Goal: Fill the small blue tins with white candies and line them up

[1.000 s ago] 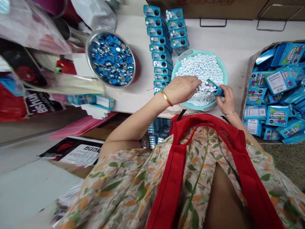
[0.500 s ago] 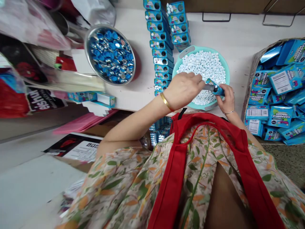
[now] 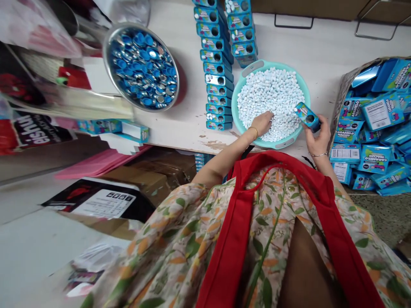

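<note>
The left hand (image 3: 262,123) reaches into the small white candies (image 3: 269,92) at the near side of the turquoise basin (image 3: 235,107). Its fingers are bent down among the candies with the tips hidden, so whether they are apart or pinched together cannot be told.

The right hand (image 3: 318,133) has its thumb and fingers clamped on a blue candy box (image 3: 305,112) at the basin's right rim. The box is held at a slant, its printed end and dark round opening showing; its far left corner overlaps the candies in view.

Just beyond the basin to the left, on the white table (image 3: 188,132), blue boxes stand in a long row (image 3: 213,68) and a shorter row (image 3: 243,36), most with round openings showing and some with white candies on top. Farther left is a metal bowl (image 3: 107,64) filled with blue and silver caps (image 3: 146,70). Well to the right, a large open carton (image 3: 342,85) holds a jumbled pile of blue Caramelo Macizo packages (image 3: 375,158).
</note>
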A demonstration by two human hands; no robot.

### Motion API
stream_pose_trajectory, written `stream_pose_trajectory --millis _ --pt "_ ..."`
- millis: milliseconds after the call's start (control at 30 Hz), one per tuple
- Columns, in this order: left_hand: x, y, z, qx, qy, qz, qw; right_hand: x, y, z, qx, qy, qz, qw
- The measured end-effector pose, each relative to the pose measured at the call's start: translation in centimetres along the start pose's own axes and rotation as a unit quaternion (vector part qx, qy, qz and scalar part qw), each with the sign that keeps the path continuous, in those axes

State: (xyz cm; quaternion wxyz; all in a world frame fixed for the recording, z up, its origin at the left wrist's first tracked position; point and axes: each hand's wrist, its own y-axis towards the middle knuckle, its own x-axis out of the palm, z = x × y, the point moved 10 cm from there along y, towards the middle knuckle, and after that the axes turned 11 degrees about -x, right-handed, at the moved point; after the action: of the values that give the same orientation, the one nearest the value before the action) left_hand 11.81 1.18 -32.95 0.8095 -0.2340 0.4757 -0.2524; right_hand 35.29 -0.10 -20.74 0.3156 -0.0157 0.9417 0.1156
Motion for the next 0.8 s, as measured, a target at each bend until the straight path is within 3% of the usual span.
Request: stream_pose_trajectory --millis 67,167,333,467,633,800 --pt "0.0 0.4 0.6 0.011 -0.022 -0.008 1.0 -0.4 -0.2 0.6 0.023 0.0 0.012 1.0" --pt "-1.9 -0.8 0.4 0.055 -0.066 0.003 0.996 -1.1 -0.4 0.8 0.035 -0.01 0.026 0.999" --pt "-8.6 -6.0 0.5 0.154 -0.068 0.058 0.984 -1.0 -0.2 0.4 0.011 -0.035 0.008 0.999" --pt "-13.6 -10.0 2.9 0.2 -0.002 0.084 0.976 1.2 0.2 -0.7 -0.033 -0.032 -0.04 0.998" --pt "-16.5 -12.4 7.2 0.197 0.138 0.079 0.968 4.3 0.4 -2.4 -0.089 -0.016 -0.079 0.993" --pt "-18.1 -13.9 10.2 0.149 0.247 0.069 0.955 5.4 0.2 -3.1 -0.113 -0.019 -0.075 0.991"
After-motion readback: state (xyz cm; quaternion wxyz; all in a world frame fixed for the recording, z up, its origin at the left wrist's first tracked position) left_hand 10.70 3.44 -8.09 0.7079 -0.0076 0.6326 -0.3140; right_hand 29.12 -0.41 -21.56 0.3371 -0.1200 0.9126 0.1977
